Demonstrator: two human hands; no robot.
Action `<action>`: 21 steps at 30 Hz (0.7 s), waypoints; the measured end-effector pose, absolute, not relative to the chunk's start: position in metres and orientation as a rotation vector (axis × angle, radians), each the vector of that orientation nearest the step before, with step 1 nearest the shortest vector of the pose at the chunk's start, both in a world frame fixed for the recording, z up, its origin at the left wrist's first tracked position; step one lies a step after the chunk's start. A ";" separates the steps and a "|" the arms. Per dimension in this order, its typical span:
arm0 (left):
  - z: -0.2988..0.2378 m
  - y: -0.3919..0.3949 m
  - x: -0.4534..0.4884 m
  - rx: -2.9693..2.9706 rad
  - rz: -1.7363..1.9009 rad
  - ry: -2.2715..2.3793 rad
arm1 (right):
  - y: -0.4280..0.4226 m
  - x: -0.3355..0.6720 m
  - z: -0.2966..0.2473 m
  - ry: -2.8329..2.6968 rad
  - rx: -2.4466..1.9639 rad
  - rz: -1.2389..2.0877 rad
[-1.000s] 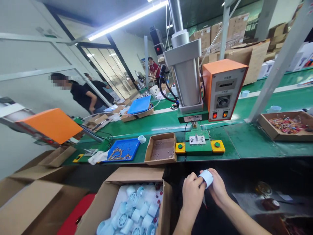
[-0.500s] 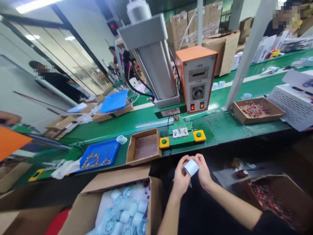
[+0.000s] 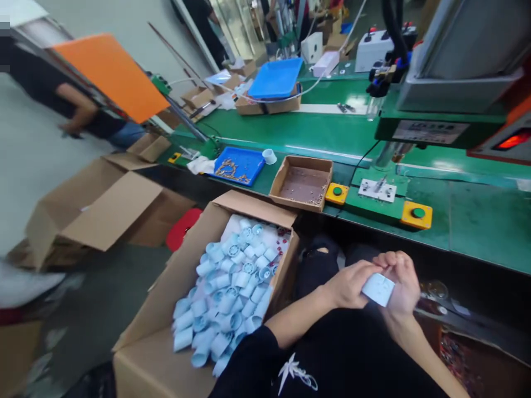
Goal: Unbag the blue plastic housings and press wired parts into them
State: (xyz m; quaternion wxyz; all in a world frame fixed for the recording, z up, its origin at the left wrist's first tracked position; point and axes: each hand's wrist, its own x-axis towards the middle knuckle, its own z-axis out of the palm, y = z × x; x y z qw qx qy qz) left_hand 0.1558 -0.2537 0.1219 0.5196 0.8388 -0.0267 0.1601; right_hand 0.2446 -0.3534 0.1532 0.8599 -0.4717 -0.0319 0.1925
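A light blue plastic cup-shaped part (image 3: pixel 378 290) is held low in front of my body, above my lap. My left hand (image 3: pixel 350 284) grips it from the left, its fingers wrapped over the upper side. My right hand (image 3: pixel 403 282) curls around its right side, fingertips bent over the top edge near the left fingers. What the fingertips do behind the part is hidden. To the left, an open cardboard box (image 3: pixel 143 312) holds a heap of similar light blue parts (image 3: pixel 228 282).
A press (image 3: pixel 418 121) stands on the green bench, with a metal fixture (image 3: pixel 377 189) between two green buttons (image 3: pixel 337 191). Left of it are a shallow cardboard tray (image 3: pixel 301 179) of tiny pieces, a light blue cup (image 3: pixel 269 156) and a blue tray (image 3: pixel 240 166). A person (image 3: pixel 78 105) stands far left.
The view has swung left and down, bringing more of the box of blue parts into sight. Both hands still hold the cup-shaped part, now lower and nearer my body.
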 end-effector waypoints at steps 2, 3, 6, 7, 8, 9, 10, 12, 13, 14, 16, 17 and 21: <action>0.121 -0.259 0.150 2.009 0.458 0.007 | -0.352 0.244 0.157 -0.104 -0.997 0.507; 0.123 -0.258 0.149 1.977 0.460 0.033 | -0.351 0.244 0.158 -0.130 -1.019 0.522; 0.140 -0.242 0.154 1.828 0.353 0.072 | -0.351 0.246 0.160 -0.252 -1.127 0.455; 0.147 -0.235 0.158 1.780 0.304 0.077 | -0.351 0.247 0.160 -0.328 -1.179 0.404; 0.153 -0.226 0.162 1.730 0.250 0.079 | -0.352 0.247 0.160 -0.423 -1.238 0.331; 0.158 -0.218 0.166 1.667 0.181 0.084 | -0.352 0.248 0.160 -0.533 -1.306 0.241; 0.161 -0.211 0.171 1.583 0.086 0.088 | -0.352 0.248 0.160 -0.652 -1.379 0.140; 0.162 -0.199 0.178 1.357 -0.151 0.104 | -0.351 0.250 0.163 -0.912 -1.493 -0.041; 0.160 -0.196 0.180 1.243 -0.255 0.121 | -0.351 0.251 0.165 -1.042 -1.516 -0.091; 0.157 -0.195 0.181 1.152 -0.326 0.142 | -0.351 0.253 0.168 -1.161 -1.518 -0.106; 0.153 -0.199 0.176 1.072 -0.345 0.185 | -0.355 0.254 0.176 -1.357 -1.459 -0.060; 0.152 -0.205 0.170 1.070 -0.321 0.194 | -0.361 0.254 0.180 -1.440 -1.408 -0.015; 0.168 -0.246 0.128 1.149 -0.300 0.063 | -0.407 0.229 0.184 -1.680 -1.222 0.291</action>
